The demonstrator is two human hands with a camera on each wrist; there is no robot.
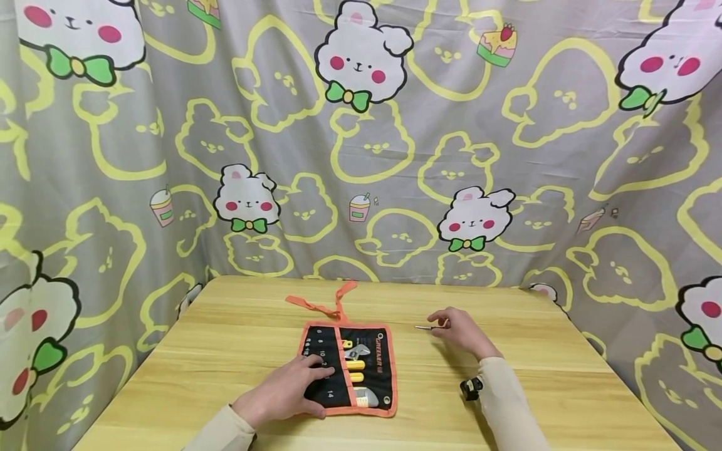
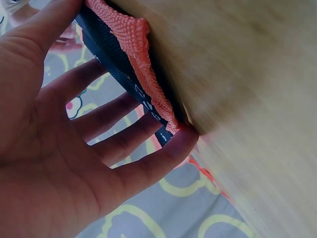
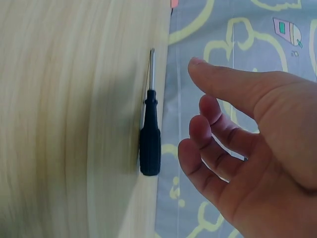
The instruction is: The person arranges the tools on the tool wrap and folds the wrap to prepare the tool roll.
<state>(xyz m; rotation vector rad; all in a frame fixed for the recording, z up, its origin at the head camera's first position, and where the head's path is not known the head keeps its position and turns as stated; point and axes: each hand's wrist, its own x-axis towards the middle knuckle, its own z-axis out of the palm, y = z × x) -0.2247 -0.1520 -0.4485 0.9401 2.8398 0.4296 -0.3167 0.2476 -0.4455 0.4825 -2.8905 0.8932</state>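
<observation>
My left hand (image 1: 287, 388) rests on the left part of a black fabric tool pouch (image 1: 380, 382) with orange trim, which lies unfolded on the table. In the left wrist view its fingers spread along the pouch's orange edge (image 2: 148, 74). A pocket holds an adjustable wrench (image 1: 357, 352), yellow-handled tools (image 1: 355, 365) and a grey-and-yellow tool (image 1: 366, 396), partly covered by the pocket. Right of the pouch, my right hand (image 1: 462, 332) hovers at a screwdriver. The right wrist view shows this black-handled screwdriver (image 3: 150, 148) lying on the table, apart from the loosely bent fingers.
Orange tie straps (image 1: 333, 307) stretch from the pouch's far edge across the wooden table (image 1: 237, 326). A patterned curtain (image 1: 304, 150) hangs behind the table and along its sides. A small black device (image 1: 470, 388) sits at my right wrist.
</observation>
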